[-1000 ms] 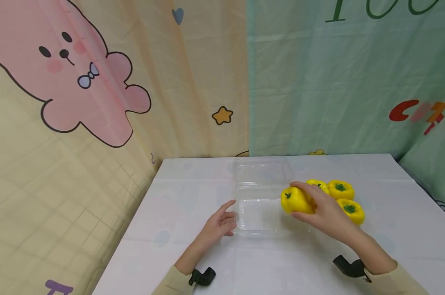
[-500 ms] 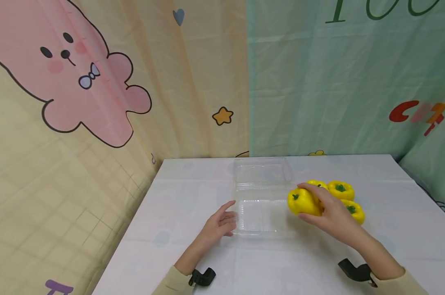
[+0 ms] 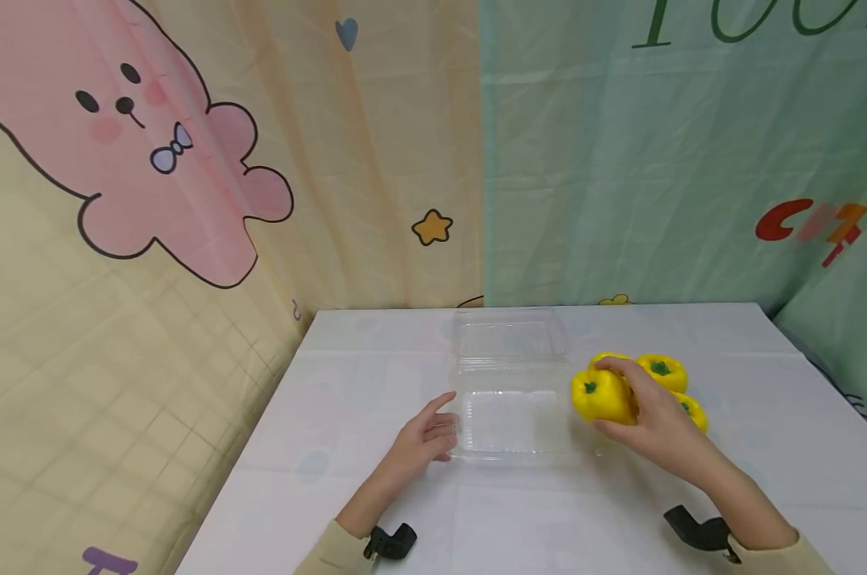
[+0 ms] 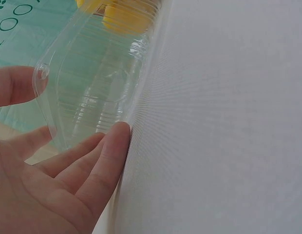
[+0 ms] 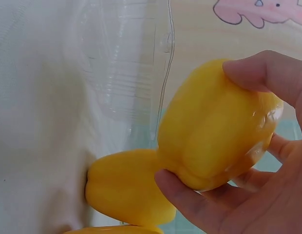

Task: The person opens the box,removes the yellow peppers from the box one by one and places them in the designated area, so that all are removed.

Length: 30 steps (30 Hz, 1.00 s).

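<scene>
My right hand (image 3: 656,423) grips a yellow bell pepper (image 3: 603,397) with a green stem, thumb on one side and fingers on the other. The right wrist view shows this bell pepper (image 5: 214,126) raised off the table, overlapping another bell pepper (image 5: 129,187). To the left of it lies a clear plastic clamshell container (image 3: 508,458), its lid (image 3: 508,335) folded back toward the far edge. My left hand (image 3: 422,435) rests against the container's left side. Seen from the left wrist, the straight fingers (image 4: 104,165) lie along its wall and rim, holding nothing between them.
Several yellow bell peppers stand together right of the container, among them one at the back (image 3: 662,370) and one partly behind my right hand (image 3: 694,410). A white cloth covers the table (image 3: 318,415). A printed curtain (image 3: 405,160) hangs behind its far edge.
My right hand has moved right with the bell pepper, from the container's right edge toward the other peppers. My left hand has stayed at the container's left side.
</scene>
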### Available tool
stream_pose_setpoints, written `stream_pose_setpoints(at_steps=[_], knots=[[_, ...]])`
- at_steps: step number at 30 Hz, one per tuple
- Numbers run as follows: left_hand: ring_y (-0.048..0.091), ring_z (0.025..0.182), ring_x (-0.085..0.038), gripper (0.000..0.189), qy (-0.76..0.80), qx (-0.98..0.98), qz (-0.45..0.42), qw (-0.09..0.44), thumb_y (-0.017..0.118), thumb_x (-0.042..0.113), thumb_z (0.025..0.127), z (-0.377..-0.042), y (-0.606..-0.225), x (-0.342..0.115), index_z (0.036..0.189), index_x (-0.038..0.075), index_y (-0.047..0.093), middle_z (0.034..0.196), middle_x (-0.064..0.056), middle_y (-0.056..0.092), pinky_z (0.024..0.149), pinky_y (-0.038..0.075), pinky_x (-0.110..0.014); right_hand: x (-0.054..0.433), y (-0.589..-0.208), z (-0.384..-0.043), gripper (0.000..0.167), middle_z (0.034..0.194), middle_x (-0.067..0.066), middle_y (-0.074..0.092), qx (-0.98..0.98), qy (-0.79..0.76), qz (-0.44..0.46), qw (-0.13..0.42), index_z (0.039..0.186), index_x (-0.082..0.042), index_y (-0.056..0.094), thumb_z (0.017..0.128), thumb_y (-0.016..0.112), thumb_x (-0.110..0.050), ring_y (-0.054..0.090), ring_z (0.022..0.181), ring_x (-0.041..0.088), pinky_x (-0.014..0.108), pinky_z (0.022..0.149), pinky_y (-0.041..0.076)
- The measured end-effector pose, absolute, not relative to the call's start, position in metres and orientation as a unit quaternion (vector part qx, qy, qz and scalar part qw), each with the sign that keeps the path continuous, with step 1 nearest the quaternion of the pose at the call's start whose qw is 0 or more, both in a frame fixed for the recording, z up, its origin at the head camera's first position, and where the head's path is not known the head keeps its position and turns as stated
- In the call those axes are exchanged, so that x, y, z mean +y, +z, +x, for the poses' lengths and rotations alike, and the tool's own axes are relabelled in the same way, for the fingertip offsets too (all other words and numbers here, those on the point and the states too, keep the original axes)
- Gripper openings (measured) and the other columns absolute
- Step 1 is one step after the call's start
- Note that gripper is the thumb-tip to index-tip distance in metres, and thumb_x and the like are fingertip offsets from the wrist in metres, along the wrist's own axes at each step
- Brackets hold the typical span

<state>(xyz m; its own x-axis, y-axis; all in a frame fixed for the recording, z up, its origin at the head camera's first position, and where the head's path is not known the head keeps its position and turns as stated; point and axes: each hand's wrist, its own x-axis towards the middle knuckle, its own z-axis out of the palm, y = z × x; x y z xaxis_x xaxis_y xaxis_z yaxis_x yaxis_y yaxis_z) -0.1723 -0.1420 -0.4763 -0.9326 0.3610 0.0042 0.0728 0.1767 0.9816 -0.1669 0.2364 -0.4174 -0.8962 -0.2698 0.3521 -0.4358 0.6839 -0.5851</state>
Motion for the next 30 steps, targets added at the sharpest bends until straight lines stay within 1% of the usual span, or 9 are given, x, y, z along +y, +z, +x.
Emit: stream_pose_setpoints(at_steps=[3, 5, 8, 11, 14, 16, 19, 26, 30], knots=[[0.054, 0.127, -0.038, 0.067, 0.625, 0.758, 0.141, 0.119, 0.062, 0.008, 0.097, -0.172, -0.476, -0.143, 0.157, 0.017, 0.034, 0.14, -0.024, 0.052, 0.081, 0.058, -0.041, 0.237, -0.417, -0.166, 0.08, 0.139, 0.002, 0.051, -0.909, 0.35, 0.192, 0.121, 0.142, -0.021, 0.043, 0.076, 0.089, -0.015, 0.05, 0.115, 0.022, 0.04, 0.091, 0.044], [0.054, 0.127, -0.038, 0.067, 0.623, 0.76, 0.141, 0.12, 0.062, 0.008, 0.097, -0.172, -0.475, -0.143, 0.157, 0.017, 0.034, 0.14, -0.023, 0.052, 0.081, 0.058, -0.04, 0.238, -0.416, -0.165, 0.08, 0.139, 0.006, 0.05, -0.908, 0.354, 0.189, 0.116, 0.141, -0.02, 0.042, 0.076, 0.089, -0.015, 0.05, 0.114, 0.025, 0.046, 0.09, 0.046], [0.055, 0.126, -0.036, 0.066, 0.615, 0.767, 0.14, 0.119, 0.062, 0.009, 0.098, -0.173, -0.475, -0.143, 0.157, 0.018, 0.034, 0.14, -0.023, 0.052, 0.08, 0.058, -0.038, 0.24, -0.415, -0.164, 0.08, 0.139, 0.009, 0.049, -0.908, 0.361, 0.181, 0.109, 0.141, -0.019, 0.041, 0.077, 0.089, -0.018, 0.051, 0.115, 0.029, 0.051, 0.089, 0.049], [0.056, 0.126, -0.036, 0.065, 0.607, 0.773, 0.142, 0.116, 0.06, 0.01, 0.098, -0.174, -0.475, -0.143, 0.158, 0.017, 0.034, 0.14, -0.023, 0.052, 0.08, 0.058, -0.037, 0.242, -0.414, -0.164, 0.08, 0.139, 0.01, 0.048, -0.907, 0.368, 0.175, 0.104, 0.142, -0.017, 0.04, 0.079, 0.089, -0.022, 0.052, 0.115, 0.031, 0.05, 0.09, 0.051], [0.055, 0.127, -0.037, 0.065, 0.605, 0.775, 0.144, 0.116, 0.06, 0.01, 0.099, -0.174, -0.477, -0.144, 0.158, 0.018, 0.034, 0.141, -0.023, 0.051, 0.081, 0.058, -0.038, 0.244, -0.415, -0.163, 0.08, 0.14, 0.009, 0.047, -0.906, 0.372, 0.171, 0.111, 0.141, -0.015, 0.04, 0.079, 0.089, -0.025, 0.051, 0.116, 0.03, 0.032, 0.091, 0.051], [0.054, 0.128, -0.037, 0.066, 0.606, 0.773, 0.145, 0.117, 0.06, 0.01, 0.099, -0.174, -0.478, -0.144, 0.158, 0.018, 0.033, 0.141, -0.023, 0.051, 0.081, 0.058, -0.038, 0.244, -0.415, -0.162, 0.08, 0.14, 0.009, 0.047, -0.904, 0.373, 0.17, 0.118, 0.141, -0.014, 0.04, 0.079, 0.089, -0.026, 0.05, 0.115, 0.03, 0.018, 0.089, 0.047], [0.054, 0.128, -0.037, 0.066, 0.609, 0.77, 0.145, 0.119, 0.061, 0.01, 0.099, -0.174, -0.479, -0.144, 0.158, 0.018, 0.034, 0.141, -0.023, 0.052, 0.081, 0.058, -0.038, 0.245, -0.416, -0.161, 0.081, 0.14, 0.008, 0.046, -0.9, 0.38, 0.172, 0.13, 0.142, -0.014, 0.04, 0.079, 0.089, -0.025, 0.049, 0.114, 0.029, 0.007, 0.085, 0.04], [0.054, 0.126, -0.038, 0.067, 0.614, 0.767, 0.142, 0.12, 0.061, 0.009, 0.097, -0.174, -0.477, -0.142, 0.158, 0.016, 0.034, 0.139, -0.024, 0.052, 0.08, 0.057, -0.038, 0.248, -0.417, -0.161, 0.082, 0.14, 0.006, 0.047, -0.9, 0.368, 0.183, 0.145, 0.147, -0.019, 0.042, 0.08, 0.088, -0.026, 0.048, 0.114, 0.026, 0.007, 0.085, 0.041], [0.055, 0.126, -0.039, 0.067, 0.615, 0.765, 0.146, 0.119, 0.061, 0.009, 0.096, -0.174, -0.475, -0.142, 0.157, 0.013, 0.033, 0.139, -0.025, 0.052, 0.08, 0.058, -0.038, 0.25, -0.418, -0.161, 0.081, 0.138, 0.006, 0.048, -0.9, 0.362, 0.188, 0.156, 0.146, -0.019, 0.044, 0.079, 0.089, -0.026, 0.048, 0.114, 0.025, 0.007, 0.085, 0.041]])
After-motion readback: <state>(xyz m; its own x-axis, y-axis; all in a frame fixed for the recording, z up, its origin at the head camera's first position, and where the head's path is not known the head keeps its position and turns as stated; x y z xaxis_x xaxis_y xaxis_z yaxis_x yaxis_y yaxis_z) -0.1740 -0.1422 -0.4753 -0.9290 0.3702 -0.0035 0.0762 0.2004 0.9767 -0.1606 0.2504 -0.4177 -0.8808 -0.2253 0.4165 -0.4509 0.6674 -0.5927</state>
